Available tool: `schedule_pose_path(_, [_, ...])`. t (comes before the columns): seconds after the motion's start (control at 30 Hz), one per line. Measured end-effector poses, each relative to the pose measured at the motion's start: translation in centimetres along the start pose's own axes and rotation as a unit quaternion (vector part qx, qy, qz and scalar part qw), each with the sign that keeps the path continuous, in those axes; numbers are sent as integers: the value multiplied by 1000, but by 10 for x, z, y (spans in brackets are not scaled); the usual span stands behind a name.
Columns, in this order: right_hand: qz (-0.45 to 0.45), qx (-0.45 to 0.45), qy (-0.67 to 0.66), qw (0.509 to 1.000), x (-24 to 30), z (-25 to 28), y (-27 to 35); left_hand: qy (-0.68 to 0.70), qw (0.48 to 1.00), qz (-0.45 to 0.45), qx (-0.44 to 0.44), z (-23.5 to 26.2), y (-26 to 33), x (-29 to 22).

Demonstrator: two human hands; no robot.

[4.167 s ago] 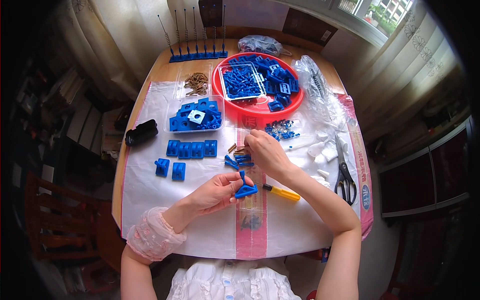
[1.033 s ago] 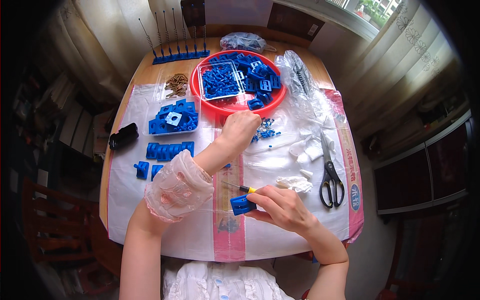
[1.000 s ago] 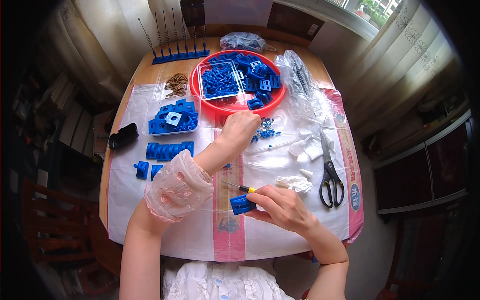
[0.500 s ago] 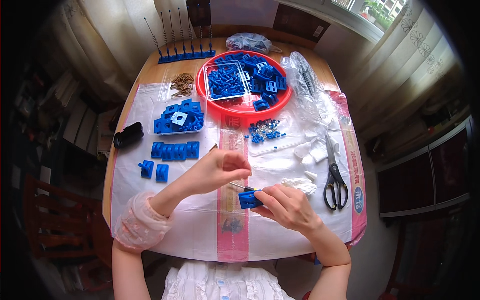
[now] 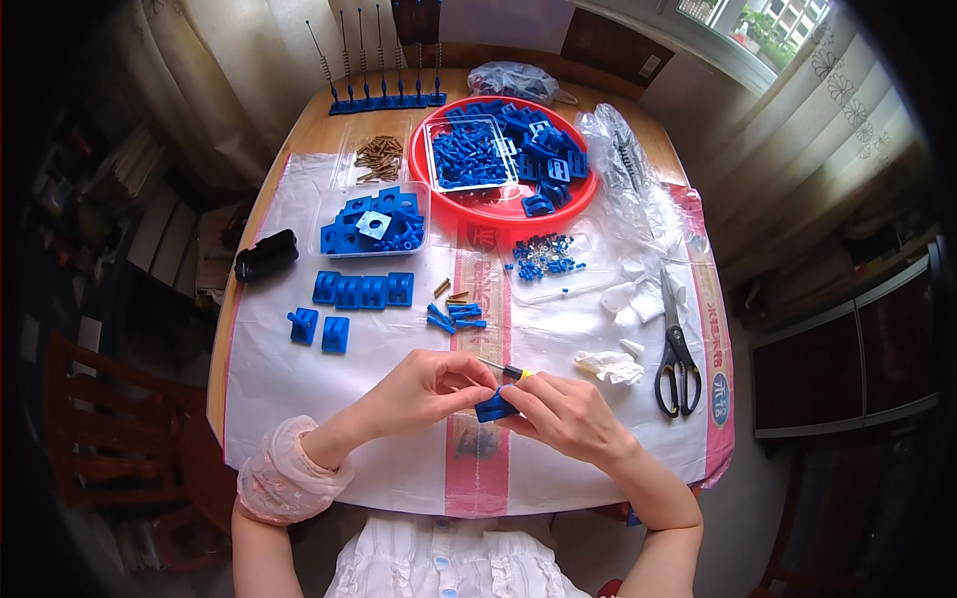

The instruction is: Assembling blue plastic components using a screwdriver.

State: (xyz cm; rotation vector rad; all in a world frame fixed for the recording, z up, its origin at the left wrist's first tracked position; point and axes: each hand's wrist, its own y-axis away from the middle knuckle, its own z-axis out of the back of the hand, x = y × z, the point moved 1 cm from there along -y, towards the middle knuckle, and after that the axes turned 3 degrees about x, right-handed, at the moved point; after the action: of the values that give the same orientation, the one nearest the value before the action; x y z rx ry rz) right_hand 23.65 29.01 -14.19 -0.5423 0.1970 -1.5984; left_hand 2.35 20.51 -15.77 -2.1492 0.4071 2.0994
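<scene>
1. Left hand (image 5: 424, 389) and right hand (image 5: 563, 414) meet near the table's front edge over a white plastic sheet (image 5: 299, 399); both pinch one small blue plastic block (image 5: 494, 407), fingers closed on it from either side.
2. Block sits between the fingertips, lifted just off the sheet, above the sheet's red centre stripe (image 5: 478, 468).
3. Small yellow-handled screwdriver (image 5: 506, 371) lies just behind the hands, tip pointing left; whether a finger touches it cannot be told.
4. Whatever small part the left fingertips press into the block is hidden.
5. Beyond the hands: loose blue pins (image 5: 454, 317) and a few brass screws (image 5: 451, 294), then a row of finished blue blocks (image 5: 361, 289) and two single ones (image 5: 319, 329) to the left.
6. Clear tray of blue blocks (image 5: 374, 221), a pile of brass screws (image 5: 379, 157), and a red round basin (image 5: 573, 194) full of blue parts sit further back.
7. Right side: black-handled scissors (image 5: 676, 349), crumpled white paper scraps (image 5: 610, 367), clear plastic bags (image 5: 628, 169).
8. Risk: the block is small and gripped only by fingertips, so uneven pressing could twist it out and drop it onto the sheet.
9. Risk: a tiny insert could slip out and get lost in the sheet's wrinkles or roll off the near edge.
10. Risk: the screwdriver lies close, so a knuckle nudge could roll it into the loose pins.
</scene>
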Motion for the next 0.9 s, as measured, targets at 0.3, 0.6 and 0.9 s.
schedule_pose_path(0.3, [-42,2,-18,999,-2,-5,2,-123,990,-51,-53,-5,5,-4])
schedule_pose_path(0.6, [-157,29,-143,977,-5,-4,5,-70,997,-37,-19,-9,3,9])
schedule_pose_path(0.9, [-245,23,-267,932,-4,-6,2,110,992,48,-45,-14,5,15])
